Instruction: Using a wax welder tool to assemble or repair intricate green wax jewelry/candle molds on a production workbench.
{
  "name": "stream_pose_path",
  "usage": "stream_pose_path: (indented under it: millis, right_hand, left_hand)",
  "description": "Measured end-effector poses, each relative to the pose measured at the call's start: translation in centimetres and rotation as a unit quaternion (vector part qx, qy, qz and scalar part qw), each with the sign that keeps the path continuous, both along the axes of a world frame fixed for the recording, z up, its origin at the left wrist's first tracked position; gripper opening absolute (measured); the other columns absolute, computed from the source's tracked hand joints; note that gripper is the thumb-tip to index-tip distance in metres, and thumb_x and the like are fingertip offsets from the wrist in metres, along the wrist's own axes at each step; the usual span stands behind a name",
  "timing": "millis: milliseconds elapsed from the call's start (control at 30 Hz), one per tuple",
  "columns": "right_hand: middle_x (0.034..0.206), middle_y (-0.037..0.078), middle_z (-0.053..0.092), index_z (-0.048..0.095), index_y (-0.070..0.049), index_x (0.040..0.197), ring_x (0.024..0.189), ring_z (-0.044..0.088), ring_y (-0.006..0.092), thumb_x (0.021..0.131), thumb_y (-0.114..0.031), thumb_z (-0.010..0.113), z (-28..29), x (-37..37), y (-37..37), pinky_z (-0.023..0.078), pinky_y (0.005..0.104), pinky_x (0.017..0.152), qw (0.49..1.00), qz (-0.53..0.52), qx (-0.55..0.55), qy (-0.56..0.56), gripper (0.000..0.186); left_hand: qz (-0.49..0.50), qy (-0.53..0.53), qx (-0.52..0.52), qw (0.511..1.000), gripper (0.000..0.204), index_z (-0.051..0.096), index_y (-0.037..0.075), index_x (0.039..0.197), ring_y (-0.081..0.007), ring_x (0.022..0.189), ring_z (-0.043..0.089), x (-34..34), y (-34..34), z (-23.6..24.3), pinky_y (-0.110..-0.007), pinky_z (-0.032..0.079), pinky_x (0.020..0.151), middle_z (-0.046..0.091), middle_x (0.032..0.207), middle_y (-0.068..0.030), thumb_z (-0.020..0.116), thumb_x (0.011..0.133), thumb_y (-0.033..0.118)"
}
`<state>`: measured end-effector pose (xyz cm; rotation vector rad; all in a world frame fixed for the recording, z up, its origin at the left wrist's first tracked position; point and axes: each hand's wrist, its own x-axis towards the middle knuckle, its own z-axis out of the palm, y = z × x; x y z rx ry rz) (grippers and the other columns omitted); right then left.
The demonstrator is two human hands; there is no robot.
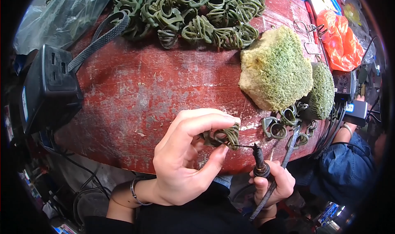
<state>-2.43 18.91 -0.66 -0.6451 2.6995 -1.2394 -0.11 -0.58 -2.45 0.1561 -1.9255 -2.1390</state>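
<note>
Between the thumb and fingers of my left hand (185,156) is a small dark green ring piece (231,136) with fine ribbed bands. My right hand (276,182) grips a dark pen-shaped hot tool (259,162), like a soldering iron. Its thin bent tip points left and meets or nearly meets the ring piece; I cannot tell if they touch. A long grey textured strip (290,145) passes by my right fingers, its far end on the table among loose green rings (278,131). Both hands are closed, near the table's front edge.
A large heap of green rings (185,12) covers the back of the red worn table (164,86). Two rough yellow-green blocks (279,69) stand at right, near an orange plastic bag (339,40). At left are a black box with a strap (53,86) and clear plastic (61,20). Another person's arm (343,137) is at right.
</note>
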Motion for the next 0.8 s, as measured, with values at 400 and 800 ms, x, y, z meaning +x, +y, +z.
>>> stream_pose_path:
  millis: [400,800]
  right_hand:
    - [0.059,0.007,0.058,0.059,0.001,0.083,0.048,0.057,0.0181,0.074,-0.033,0.068,0.06,-0.02,-0.05,0.044,0.0254,0.045,1.0,0.0,0.012,0.003,0.036]
    - [0.06,0.007,0.059,0.059,0.0,0.083,0.049,0.058,0.0187,0.074,-0.032,0.069,0.0,0.01,-0.07,0.044,0.0256,0.046,1.0,-0.006,0.001,-0.007,0.035]
  left_hand:
    - [0.012,0.011,0.024,1.0,0.04,0.04,-0.007,0.108,-0.0281,0.103,0.053,-0.13,0.13,-0.12,-0.035,0.046,0.09,0.043,0.107,-0.0171,0.049,0.071,-0.018]
    - [0.017,0.008,0.045,0.999,0.04,0.04,-0.007,0.108,-0.0276,0.102,0.053,-0.14,0.17,-0.16,-0.037,0.046,0.09,0.043,0.106,-0.0166,0.049,0.071,-0.017]
